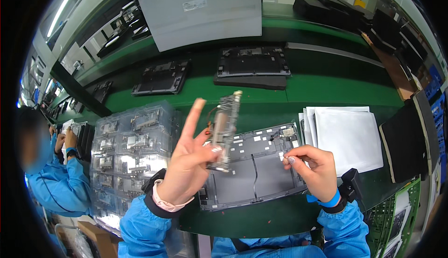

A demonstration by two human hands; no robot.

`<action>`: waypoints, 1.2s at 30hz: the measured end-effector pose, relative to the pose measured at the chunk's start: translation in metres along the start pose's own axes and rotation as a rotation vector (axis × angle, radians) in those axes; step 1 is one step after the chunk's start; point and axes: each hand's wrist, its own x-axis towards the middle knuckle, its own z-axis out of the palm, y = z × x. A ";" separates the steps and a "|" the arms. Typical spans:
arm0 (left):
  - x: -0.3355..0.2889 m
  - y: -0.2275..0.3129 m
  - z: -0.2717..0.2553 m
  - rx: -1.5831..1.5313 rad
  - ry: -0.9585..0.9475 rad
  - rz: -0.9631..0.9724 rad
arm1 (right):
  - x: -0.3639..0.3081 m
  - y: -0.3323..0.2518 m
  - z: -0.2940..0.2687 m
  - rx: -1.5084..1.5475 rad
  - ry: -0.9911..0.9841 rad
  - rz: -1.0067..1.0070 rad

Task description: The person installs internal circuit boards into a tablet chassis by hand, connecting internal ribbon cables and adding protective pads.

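Note:
Between the thumb and fingers of my left hand is a circuit board, held upright and slightly blurred, with a thin red-and-black wire at its left side. My left index finger points up, away from the board. Below lies a grey device housing, open side up, with small white pads and a dark cable down its middle. My right hand is closed in a pinch over the housing's right edge; whatever is between its fingertips is too small to name. Near the housing's upper right corner sits a small connector part.
Clear plastic trays of circuit boards are stacked at the left. White sheets or envelopes lie at the right, beside a dark padded panel. More housings rest on the green bench behind. A co-worker in blue sits far left.

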 end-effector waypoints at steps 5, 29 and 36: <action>0.008 -0.030 0.012 -0.020 -0.123 -0.181 | 0.003 0.008 0.003 -0.088 0.039 -0.142; 0.024 -0.076 0.016 0.754 -0.106 0.125 | 0.008 0.021 0.006 -0.926 0.067 -0.882; 0.025 -0.079 0.014 0.746 -0.108 0.103 | 0.008 0.025 0.006 -0.884 0.055 -0.878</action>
